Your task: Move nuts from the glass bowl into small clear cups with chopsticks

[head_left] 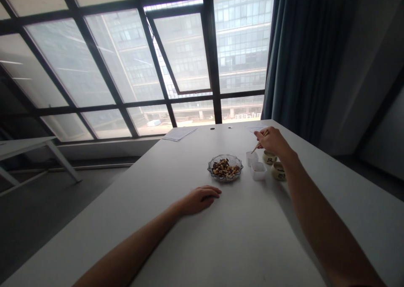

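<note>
My right hand [270, 140] is closed around chopsticks [256, 146], whose tips point down at the farther small clear plastic cup [251, 158]. Whether the tips hold anything is too small to see. A second clear cup [259, 171] stands just nearer to me. Flat on the table lies my left hand [202, 198], fingers loosely stretched and nothing in them. Just beyond it, a scalloped glass dish [214, 177] holds a heap of mixed nuts or seeds [225, 168], some dark and some pale.
Two cream pots with dark characters, a farther pot [269, 158] and a nearer pot [279, 171], stand beside the cups, partly behind my right arm. Papers [179, 134] lie at the table's far left corner. Windows and a blue curtain [293, 68] rise behind the white table [189, 165].
</note>
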